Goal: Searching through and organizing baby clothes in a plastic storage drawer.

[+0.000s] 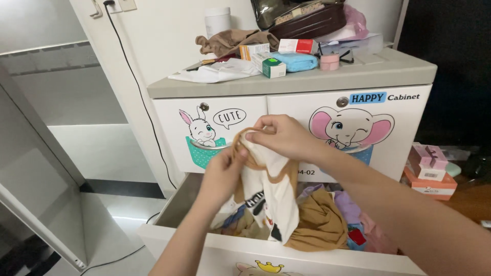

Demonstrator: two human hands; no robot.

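Both my hands hold up a small white garment (268, 191) with tan trim and a dark printed pattern. My left hand (222, 171) grips its left edge near the collar. My right hand (281, 135) pinches the top of the collar a little higher. The garment hangs down into an open drawer (176, 207) of a white plastic cabinet (286, 82). The drawer is full of crumpled clothes, among them a tan piece (319, 222), a lilac piece (348, 204) and a pink piece (373, 232).
The cabinet top holds a cluttered pile: white paper (215, 71), small boxes (271, 65), a blue cloth (296, 61), a brown garment (230, 41), a dark bag (307, 20). Pink boxes (427, 168) stand at the right. A black cable (135, 82) runs down the wall.
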